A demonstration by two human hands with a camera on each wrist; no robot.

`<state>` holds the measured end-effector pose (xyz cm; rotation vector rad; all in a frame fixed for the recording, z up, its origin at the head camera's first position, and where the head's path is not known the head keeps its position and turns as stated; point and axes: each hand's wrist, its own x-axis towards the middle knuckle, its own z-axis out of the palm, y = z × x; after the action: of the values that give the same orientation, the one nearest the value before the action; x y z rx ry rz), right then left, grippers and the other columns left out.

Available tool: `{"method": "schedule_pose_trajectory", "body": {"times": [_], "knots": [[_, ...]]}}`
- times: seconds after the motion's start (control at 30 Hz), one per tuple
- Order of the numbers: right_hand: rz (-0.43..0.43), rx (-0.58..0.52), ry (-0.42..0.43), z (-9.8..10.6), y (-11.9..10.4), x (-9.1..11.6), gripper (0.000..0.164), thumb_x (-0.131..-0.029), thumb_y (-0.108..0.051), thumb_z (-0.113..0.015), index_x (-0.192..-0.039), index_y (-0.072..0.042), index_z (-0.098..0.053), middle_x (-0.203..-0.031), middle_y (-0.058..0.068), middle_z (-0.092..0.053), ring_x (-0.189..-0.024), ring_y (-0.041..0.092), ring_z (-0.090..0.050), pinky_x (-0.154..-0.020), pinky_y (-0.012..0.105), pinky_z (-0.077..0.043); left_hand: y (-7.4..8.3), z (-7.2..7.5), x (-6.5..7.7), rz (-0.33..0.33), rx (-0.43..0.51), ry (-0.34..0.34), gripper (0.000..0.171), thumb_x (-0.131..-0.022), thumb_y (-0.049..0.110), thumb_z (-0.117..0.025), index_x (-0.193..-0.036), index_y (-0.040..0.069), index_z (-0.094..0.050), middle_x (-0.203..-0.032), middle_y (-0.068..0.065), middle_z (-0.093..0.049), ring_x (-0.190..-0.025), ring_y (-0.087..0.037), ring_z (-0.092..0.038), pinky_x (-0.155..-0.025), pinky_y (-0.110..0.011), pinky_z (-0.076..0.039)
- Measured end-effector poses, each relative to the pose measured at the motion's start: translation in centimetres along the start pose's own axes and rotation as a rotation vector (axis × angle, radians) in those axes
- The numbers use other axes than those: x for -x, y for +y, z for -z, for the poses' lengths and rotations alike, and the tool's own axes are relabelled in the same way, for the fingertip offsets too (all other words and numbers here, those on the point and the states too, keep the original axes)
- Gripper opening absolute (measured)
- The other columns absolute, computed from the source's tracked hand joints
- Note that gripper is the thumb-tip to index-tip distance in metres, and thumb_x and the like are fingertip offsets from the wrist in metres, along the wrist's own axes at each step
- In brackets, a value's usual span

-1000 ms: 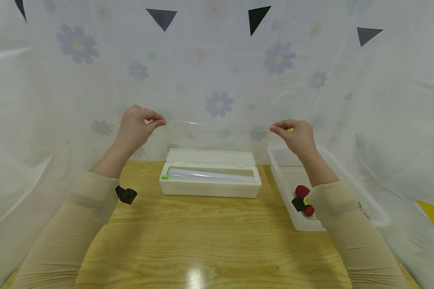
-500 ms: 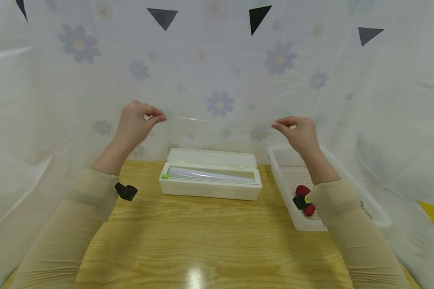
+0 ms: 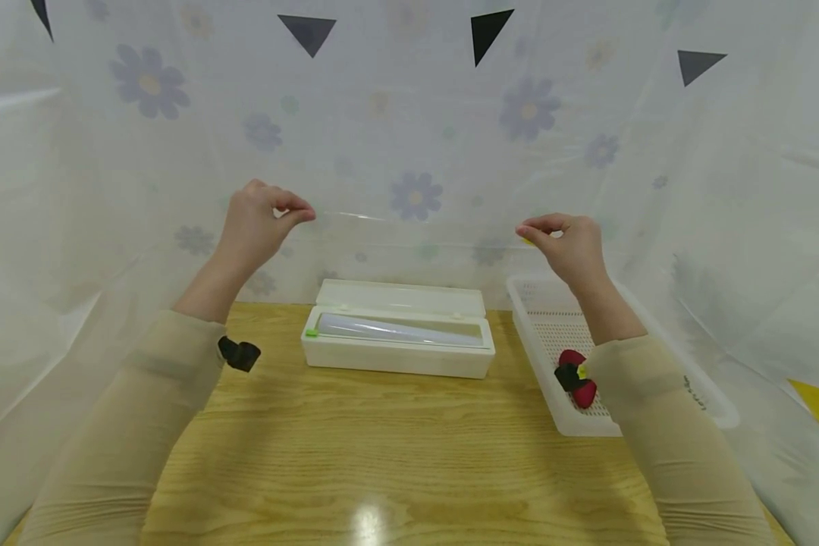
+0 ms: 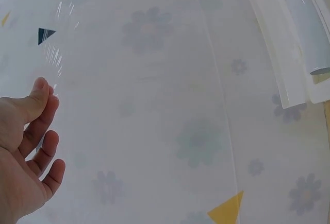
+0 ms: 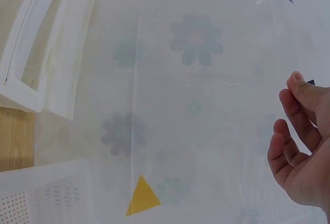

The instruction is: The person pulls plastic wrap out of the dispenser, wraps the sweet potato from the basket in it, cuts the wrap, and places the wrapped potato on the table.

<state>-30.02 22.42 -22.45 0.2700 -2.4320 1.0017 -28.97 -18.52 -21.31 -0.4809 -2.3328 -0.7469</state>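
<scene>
A see-through sheet of plastic wrap [image 3: 356, 216] stretches between the two raised hands in the head view; only its glints show. My left hand [image 3: 259, 220] pinches one end between thumb and fingertips. The other end is pinched by my right hand [image 3: 568, 241]. In the left wrist view, streaks of light mark the plastic wrap [image 4: 54, 56] beside the left fingertips. Below, on the table [image 3: 382, 440], sits a white plastic wrap dispenser box [image 3: 396, 361], lid up. A pale roll [image 3: 382, 331] lies inside it, and a green slider [image 3: 311, 333] sits at its left end.
A white perforated basket [image 3: 535, 356] stands at the right, partly behind the right forearm. Red items [image 3: 585, 394] lie in it, partly hidden by a black wrist camera [image 3: 568, 377]. A white curtain with flowers [image 3: 416, 196] and triangles closes off the back and sides.
Both hands have risen a little, lifting the plastic wrap, and the right hand has shifted slightly right. The box and basket stay put.
</scene>
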Motion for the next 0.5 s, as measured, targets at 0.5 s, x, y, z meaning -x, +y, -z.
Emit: {"method": "schedule_pose_trajectory", "body": {"times": [0.5], "knots": [[0.008, -0.026, 0.005, 0.56, -0.18, -0.48, 0.045, -0.084, -0.046, -0.066, -0.100, -0.005, -0.074, -0.103, 0.012, -0.070, -0.108, 0.023, -0.057, -0.070, 0.024, -0.042, 0.26, 0.33, -0.82, -0.011, -0.010, 0.002, 0.020, -0.088, 0.020, -0.066, -0.094, 0.003, -0.074, -0.093, -0.016, -0.070, -0.086, -0.029, -0.049, -0.079, -0.041, -0.035]]}}
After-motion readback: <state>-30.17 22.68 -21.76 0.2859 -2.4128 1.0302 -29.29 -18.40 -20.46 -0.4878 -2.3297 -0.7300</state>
